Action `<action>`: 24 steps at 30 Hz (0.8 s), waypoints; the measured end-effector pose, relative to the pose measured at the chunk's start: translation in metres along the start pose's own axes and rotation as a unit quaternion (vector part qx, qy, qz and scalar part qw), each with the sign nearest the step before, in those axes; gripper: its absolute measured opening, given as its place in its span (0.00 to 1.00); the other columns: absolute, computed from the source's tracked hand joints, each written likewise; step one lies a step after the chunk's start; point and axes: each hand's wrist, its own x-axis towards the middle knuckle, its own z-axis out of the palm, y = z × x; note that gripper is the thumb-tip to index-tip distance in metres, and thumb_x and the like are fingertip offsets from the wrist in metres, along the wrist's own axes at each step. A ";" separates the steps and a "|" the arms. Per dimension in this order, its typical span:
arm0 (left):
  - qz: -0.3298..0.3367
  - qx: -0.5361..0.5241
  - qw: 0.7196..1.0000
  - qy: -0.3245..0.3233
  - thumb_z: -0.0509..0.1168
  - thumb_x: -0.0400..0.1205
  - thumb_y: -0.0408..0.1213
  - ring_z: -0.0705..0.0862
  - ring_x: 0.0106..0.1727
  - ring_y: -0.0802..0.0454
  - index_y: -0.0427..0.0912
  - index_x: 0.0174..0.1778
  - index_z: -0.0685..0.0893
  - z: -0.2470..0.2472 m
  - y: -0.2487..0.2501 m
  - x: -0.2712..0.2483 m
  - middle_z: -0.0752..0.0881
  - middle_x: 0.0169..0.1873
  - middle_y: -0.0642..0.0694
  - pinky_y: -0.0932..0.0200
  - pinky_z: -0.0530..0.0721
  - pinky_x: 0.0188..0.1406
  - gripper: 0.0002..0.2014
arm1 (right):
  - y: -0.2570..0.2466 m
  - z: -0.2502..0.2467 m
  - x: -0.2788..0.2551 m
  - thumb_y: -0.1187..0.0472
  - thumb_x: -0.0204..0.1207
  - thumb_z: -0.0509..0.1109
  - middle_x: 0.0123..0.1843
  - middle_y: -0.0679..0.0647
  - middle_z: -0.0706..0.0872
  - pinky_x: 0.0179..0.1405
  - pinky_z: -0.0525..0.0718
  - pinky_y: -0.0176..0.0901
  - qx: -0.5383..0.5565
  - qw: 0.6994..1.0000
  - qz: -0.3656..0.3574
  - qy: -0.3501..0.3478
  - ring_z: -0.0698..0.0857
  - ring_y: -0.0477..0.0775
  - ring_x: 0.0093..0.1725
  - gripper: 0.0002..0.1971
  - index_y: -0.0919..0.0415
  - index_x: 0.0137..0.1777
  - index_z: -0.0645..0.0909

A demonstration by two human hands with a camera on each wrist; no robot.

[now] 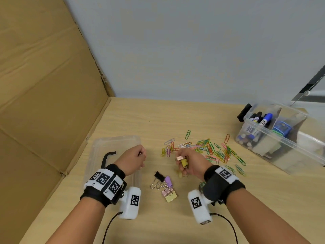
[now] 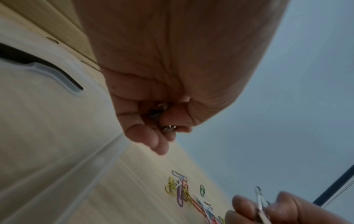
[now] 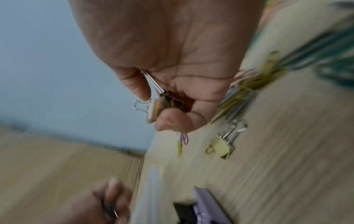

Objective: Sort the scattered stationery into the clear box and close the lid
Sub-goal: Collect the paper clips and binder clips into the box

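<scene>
Your right hand [image 1: 189, 163] is raised above the table [image 1: 175, 226], its fingers curled round several binder clips. A pink binder clip [image 1: 179, 158] and a yellow binder clip [image 1: 184, 162] protrude from the thumb side of the grip. In the right wrist view, the thumb and a fingertip [image 3: 172, 119] pinch the pink clip [image 3: 152, 110] by its body, and one wire handle projects clear of the fingers.

Your left hand [image 1: 132, 160] is curled closed over the clear lid [image 1: 114, 143], which lies flat on the table beneath it. In the left wrist view, a small metal item [image 2: 162, 116] sits inside the curled fingers; its type cannot be determined.

A loose group of binder clips lies on the table just below and between your two hands: a black clip [image 1: 159, 174], a purple clip [image 1: 168, 180] and a second yellow clip [image 1: 171, 197], touching one another.

The coloured paper clips [image 1: 211, 150] are scattered on the table just beyond your right hand and off to its right.

The clear box [image 1: 281, 143] stands well to the right of your right hand, uncovered. Its compartments hold markers [image 1: 263, 120] and a blue item [image 1: 282, 128]. A cardboard panel [image 1: 44, 85] stands to the left of your left hand.
</scene>
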 end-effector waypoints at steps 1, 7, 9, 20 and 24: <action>0.002 0.006 1.000 -0.006 0.53 0.83 0.28 0.78 0.33 0.55 0.43 0.37 0.72 0.002 0.000 0.000 0.78 0.32 0.48 0.62 0.76 0.34 0.10 | 0.002 -0.007 -0.005 0.65 0.78 0.50 0.32 0.57 0.78 0.20 0.72 0.35 0.081 0.997 0.003 -0.002 0.74 0.50 0.23 0.13 0.62 0.39 0.75; 0.028 0.045 0.998 -0.024 0.60 0.81 0.35 0.73 0.36 0.55 0.42 0.42 0.76 0.013 0.001 0.002 0.75 0.35 0.50 0.61 0.72 0.39 0.03 | 0.013 -0.034 -0.026 0.63 0.79 0.58 0.38 0.56 0.82 0.22 0.76 0.37 0.171 0.985 -0.010 0.027 0.77 0.50 0.32 0.08 0.64 0.46 0.79; 0.029 0.061 0.997 -0.025 0.64 0.79 0.38 0.72 0.34 0.57 0.45 0.44 0.79 0.017 -0.001 0.002 0.74 0.33 0.52 0.64 0.70 0.34 0.02 | 0.016 -0.039 -0.029 0.61 0.80 0.63 0.37 0.54 0.81 0.24 0.73 0.37 0.114 0.992 -0.023 0.046 0.76 0.49 0.31 0.07 0.62 0.43 0.78; 0.016 0.241 0.967 -0.080 0.74 0.72 0.48 0.80 0.49 0.52 0.47 0.52 0.80 0.043 0.000 0.012 0.79 0.49 0.51 0.60 0.76 0.48 0.17 | 0.031 -0.007 -0.024 0.48 0.77 0.65 0.37 0.45 0.76 0.37 0.73 0.43 -0.619 0.779 -0.078 0.051 0.79 0.54 0.41 0.13 0.50 0.59 0.70; 0.020 0.235 0.968 -0.085 0.75 0.72 0.48 0.79 0.46 0.52 0.49 0.45 0.79 0.042 -0.001 0.013 0.79 0.45 0.52 0.61 0.73 0.41 0.14 | 0.028 0.001 -0.020 0.49 0.80 0.60 0.49 0.53 0.84 0.39 0.74 0.43 -0.639 0.762 -0.089 0.053 0.83 0.58 0.48 0.13 0.53 0.59 0.71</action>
